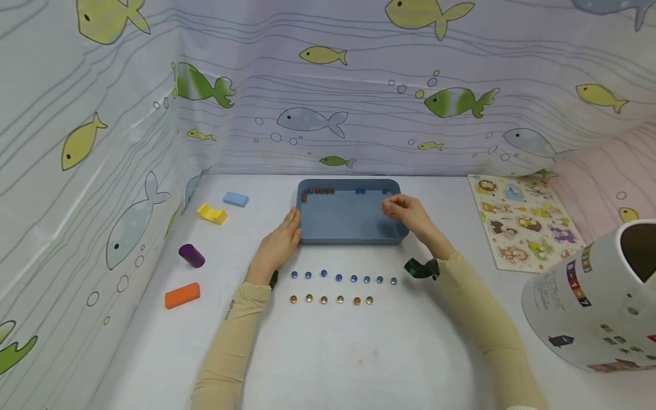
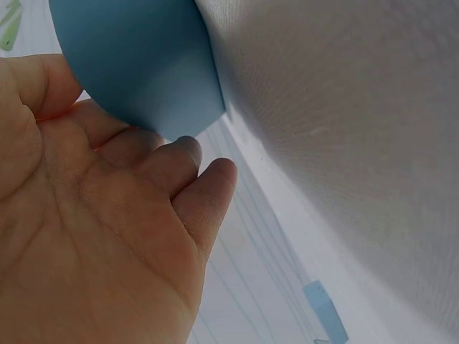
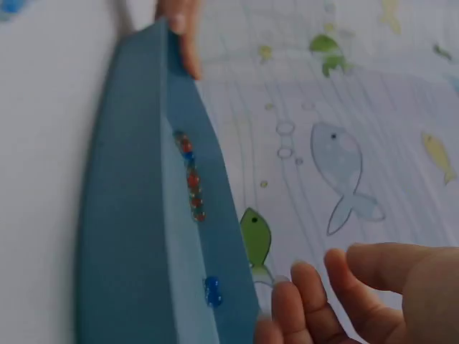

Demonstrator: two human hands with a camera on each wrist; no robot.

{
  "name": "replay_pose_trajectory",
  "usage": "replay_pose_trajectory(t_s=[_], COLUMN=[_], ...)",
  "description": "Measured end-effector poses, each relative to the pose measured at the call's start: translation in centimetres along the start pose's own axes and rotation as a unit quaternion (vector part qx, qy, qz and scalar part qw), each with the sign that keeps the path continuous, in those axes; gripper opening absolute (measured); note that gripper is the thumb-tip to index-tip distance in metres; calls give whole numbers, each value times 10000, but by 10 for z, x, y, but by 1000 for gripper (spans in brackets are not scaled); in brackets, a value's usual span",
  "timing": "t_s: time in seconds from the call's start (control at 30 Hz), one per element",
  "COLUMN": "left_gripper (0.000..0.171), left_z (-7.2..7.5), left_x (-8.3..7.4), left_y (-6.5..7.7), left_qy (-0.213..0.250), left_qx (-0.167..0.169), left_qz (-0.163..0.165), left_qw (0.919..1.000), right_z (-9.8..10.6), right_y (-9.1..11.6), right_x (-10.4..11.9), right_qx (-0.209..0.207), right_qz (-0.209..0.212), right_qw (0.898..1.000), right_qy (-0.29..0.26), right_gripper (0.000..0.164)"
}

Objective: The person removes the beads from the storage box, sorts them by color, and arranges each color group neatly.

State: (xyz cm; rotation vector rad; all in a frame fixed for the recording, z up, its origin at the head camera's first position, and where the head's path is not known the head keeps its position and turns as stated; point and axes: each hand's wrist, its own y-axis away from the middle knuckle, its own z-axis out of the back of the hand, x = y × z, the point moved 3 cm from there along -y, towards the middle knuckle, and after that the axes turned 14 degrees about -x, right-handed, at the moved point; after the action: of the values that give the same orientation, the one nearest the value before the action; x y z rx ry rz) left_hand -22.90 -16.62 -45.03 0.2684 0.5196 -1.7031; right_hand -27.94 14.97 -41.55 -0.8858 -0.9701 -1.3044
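My left hand (image 1: 279, 242) rests against the left end of a blue-grey tray (image 1: 353, 241), its fingers fairly straight. In the left wrist view, the fingertips of that hand (image 2: 107, 208) lie along the tray wall (image 2: 143, 64). Over the tray's right end hovers my right hand (image 1: 407, 212), fingers loosely bent, with nothing visible between them in the right wrist view. Inside the tray, red, green and blue glass beads (image 1: 321, 191) line the far wall and left corner. Two blue beads (image 3: 213, 292) sit farther along that wall, and a brownish bead (image 1: 385, 191) is near the right corner.
In front of the tray lie a row of blue beads (image 1: 353, 278) and a row of amber and greenish beads (image 1: 340, 299). Blocks (image 1: 182, 295) are at left; a picture board (image 1: 528, 225) and a large white cylinder (image 1: 579, 307) stand right. A fish-print curtain hangs behind.
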Motion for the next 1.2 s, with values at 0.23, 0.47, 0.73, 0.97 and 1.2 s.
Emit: replay_pose_trajectory(t_s=[0.23,0.47,0.73,0.97,1.2], left_gripper=[55,55,55,55,55], left_z=[-3,-4,-2,2,1], left_x=[1,-2,-3,0,0], left_y=[2,4,1,-1,-1], left_qy=[-7,26,54,-25,-4], left_qx=[40,12,-51,-86,3], left_qz=[22,49,-16,10,62], left_qw=[10000,10000,10000,10000,10000], right_z=[-20,-34,-40,-44,-48], right_y=[-49,-72,-89,-94,-95], right_x=[-12,-23,-26,-19,-24], right_qx=[-816,-1619,-1748,-1837,-1750], right_qz=[-617,-1179,-1001,-1057,-1532], right_qw=[9939,9794,9777,9729,9698], right_qy=[-400,-265,-594,-924,-735], right_gripper=[42,34,34,34,33])
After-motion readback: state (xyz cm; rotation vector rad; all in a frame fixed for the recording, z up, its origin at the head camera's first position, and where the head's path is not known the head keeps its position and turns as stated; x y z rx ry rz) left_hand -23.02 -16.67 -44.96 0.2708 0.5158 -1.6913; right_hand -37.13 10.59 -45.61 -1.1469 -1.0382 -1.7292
